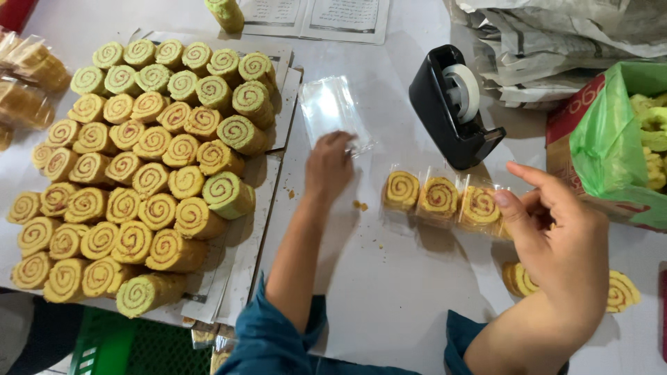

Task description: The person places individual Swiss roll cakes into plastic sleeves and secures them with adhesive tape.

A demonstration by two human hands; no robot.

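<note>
- The person's left hand [328,165] rests fingertips-down on the near edge of a small stack of clear, flat plastic sleeves [333,111] lying on the white paper-covered table [389,278]. The fingers curl onto the film; whether they pinch a sleeve cannot be told.
- The right hand [556,236] hovers at the right, thumb and fingers loosely spread and released, the thumb tip touching the right end of a row of 3 yellow spiral roll-cake slices wrapped in clear film [441,198].
- The sleeves look feather-light, slippery and floppy; a sliding pinch at 1 corner would likely lift a single one.
- The wrapped slices look soft and crumbly; holding them by their flat sides seems gentler than squeezing the rims.
- A black tape dispenser with a white roll [451,107] stands just beyond the row.
- At the left, a large tray of stacked yellow and green spiral cake rolls [139,173] fills the board; its right edge lies near the left forearm.
- Open room lies in the near middle of the table, between the 2 arms.
- A green plastic bag in a box [611,139] sits at the far right edge.
</note>
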